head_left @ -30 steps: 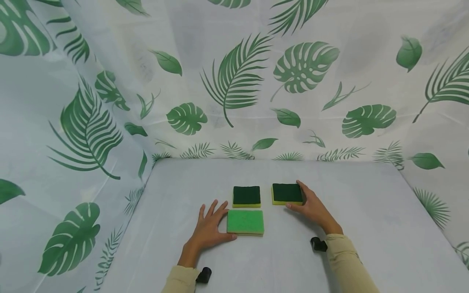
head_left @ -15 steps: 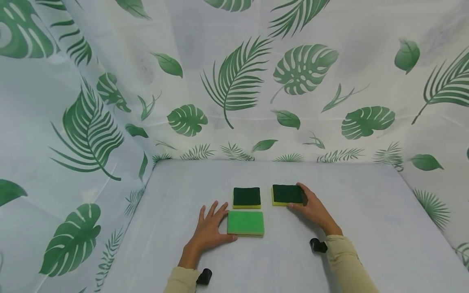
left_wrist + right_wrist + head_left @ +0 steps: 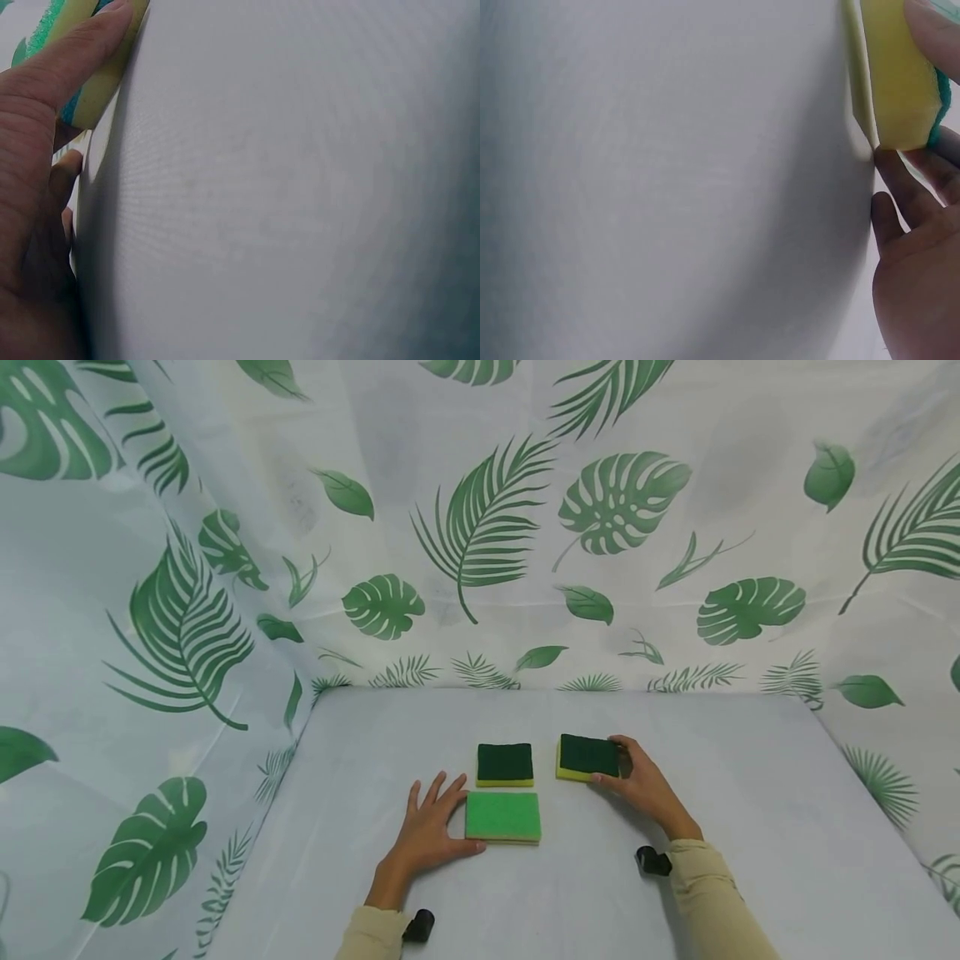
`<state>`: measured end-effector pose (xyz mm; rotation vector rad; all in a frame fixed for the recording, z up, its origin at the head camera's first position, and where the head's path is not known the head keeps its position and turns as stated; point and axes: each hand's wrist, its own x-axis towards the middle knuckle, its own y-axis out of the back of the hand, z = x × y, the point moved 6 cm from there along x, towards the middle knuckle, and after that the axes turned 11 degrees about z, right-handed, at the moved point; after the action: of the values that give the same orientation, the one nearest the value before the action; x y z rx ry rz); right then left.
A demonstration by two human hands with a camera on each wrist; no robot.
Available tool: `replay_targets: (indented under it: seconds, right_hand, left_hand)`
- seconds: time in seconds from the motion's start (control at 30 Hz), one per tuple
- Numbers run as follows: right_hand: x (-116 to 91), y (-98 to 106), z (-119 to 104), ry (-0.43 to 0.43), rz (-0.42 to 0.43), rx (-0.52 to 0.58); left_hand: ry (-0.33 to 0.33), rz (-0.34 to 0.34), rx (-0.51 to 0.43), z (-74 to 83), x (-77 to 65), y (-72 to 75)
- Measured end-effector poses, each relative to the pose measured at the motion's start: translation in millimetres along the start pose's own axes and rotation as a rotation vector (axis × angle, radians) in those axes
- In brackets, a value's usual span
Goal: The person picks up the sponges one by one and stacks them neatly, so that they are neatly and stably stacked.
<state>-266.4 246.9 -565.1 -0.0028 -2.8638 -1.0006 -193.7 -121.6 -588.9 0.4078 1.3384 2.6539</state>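
Observation:
A bright green sponge lies nearest the person, and the left wrist view shows a second green-and-yellow layer under it, like a stack. My left hand spans its left end, thumb along the front edge and forefinger at the back corner, other fingers spread. Off to the right, my right hand pinches a dark green and yellow sponge by its right end. That sponge tilts slightly, and its yellow side shows between thumb and fingers in the right wrist view.
Another dark green and yellow sponge lies just behind the bright green one. All of this is on a white-covered table. A leaf-printed cloth hangs behind and along both sides. Black wrist devices sit below each hand.
The sponge in my right hand has turned a little and its left end has risen slightly. The right fingers have drawn in at its end. My left hand stays put.

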Motion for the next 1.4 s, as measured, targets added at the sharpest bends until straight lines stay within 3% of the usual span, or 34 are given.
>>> replay_targets:
  seconds: [0.5,1.4]
  right_hand:
    - [-3.6,-2.9,-4.3,-0.004,0.010,0.028]
    - [-9.1,-1.1,-33.1,0.060,0.011,0.049]
  left_hand:
    - [0.009,-0.010,0.012,-1.2,-1.5,0.0]
    - [-0.007,-0.003,0.016,-1.6,0.3,-1.2]
